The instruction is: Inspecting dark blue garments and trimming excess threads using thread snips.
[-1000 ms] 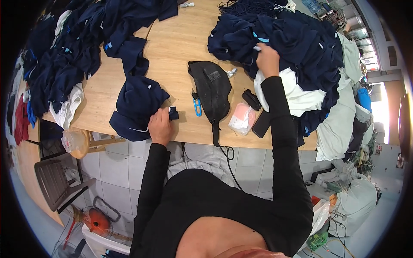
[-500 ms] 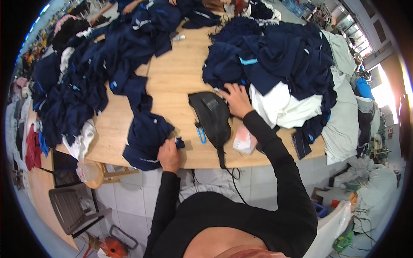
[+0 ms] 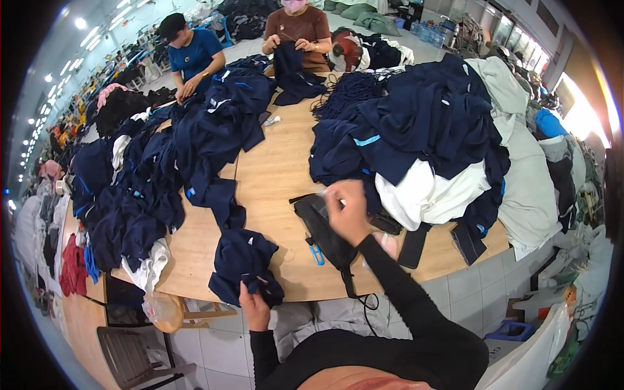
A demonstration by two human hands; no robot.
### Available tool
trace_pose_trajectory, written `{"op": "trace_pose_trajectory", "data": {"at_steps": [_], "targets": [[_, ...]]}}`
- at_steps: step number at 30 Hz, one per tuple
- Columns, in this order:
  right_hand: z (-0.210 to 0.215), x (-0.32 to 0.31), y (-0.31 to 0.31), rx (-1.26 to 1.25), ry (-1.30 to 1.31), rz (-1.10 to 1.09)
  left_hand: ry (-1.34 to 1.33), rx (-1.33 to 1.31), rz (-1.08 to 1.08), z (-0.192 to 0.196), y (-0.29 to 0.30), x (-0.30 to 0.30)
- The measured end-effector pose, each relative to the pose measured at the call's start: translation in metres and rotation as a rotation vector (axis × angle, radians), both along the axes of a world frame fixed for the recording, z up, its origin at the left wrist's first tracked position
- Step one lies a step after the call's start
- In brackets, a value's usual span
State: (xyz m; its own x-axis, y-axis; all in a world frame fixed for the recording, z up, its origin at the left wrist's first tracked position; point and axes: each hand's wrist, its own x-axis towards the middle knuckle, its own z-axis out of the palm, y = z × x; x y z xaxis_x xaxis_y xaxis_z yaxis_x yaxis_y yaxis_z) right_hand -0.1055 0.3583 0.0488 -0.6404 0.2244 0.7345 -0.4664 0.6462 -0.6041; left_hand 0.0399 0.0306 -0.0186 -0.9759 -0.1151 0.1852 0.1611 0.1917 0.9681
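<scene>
Here pinches a navy garment in the left hand and holds the right hand, unclear in grip, above a black pouch.

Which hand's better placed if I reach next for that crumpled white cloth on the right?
Probably your right hand: it looks nearer the crumpled white cloth, while your left hand grips the crumpled navy fabric bundle.

Garment heap on table, right; clothing pile, left; in front, pouch between single garment and phone.
</scene>
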Motion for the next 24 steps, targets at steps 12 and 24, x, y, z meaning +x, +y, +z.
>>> {"op": "trace_pose_trajectory", "data": {"at_steps": [12,24], "targets": [[-0.043,0.084,-0.126,-0.73,-0.773,0.695,-0.02,-0.021,-0.165,0.042,0.023,-0.024],[-0.054,0.088,-0.125,-0.753,-0.936,0.73,-0.028,0.074,-0.084,0.03,0.022,-0.014]]}}
